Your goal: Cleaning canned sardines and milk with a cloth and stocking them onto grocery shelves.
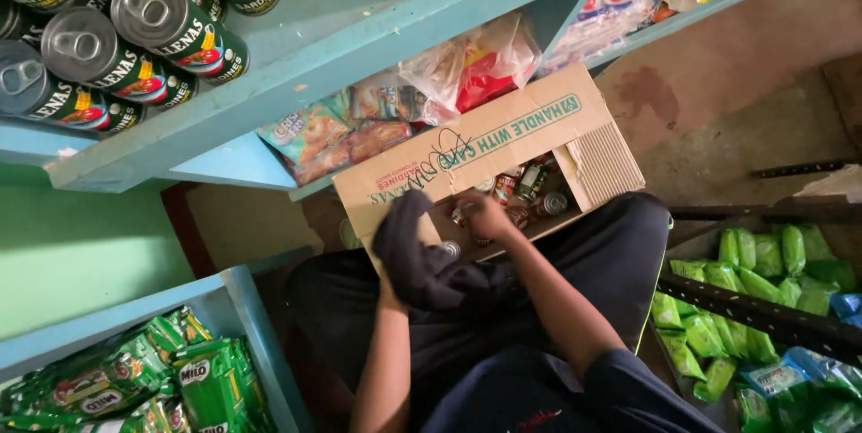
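While dark cloth [415, 253] hides left hand [392, 285], right hand [482, 214] blurs.

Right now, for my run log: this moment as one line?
left hand: holds dark cloth | right hand: in box, on cans

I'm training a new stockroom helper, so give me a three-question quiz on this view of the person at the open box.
1. True or false: the open brown cardboard box rests on the person's lap and holds small tins.
2. What does the left hand hold? A) a dark cloth B) a green sachet C) a tin
3. Fill in: the right hand reaches ___ the box.

Key
1. True; small round tins lie inside.
2. A: the dark crumpled cloth covers most of that hand.
3. Into; what its fingers grip cannot be told.
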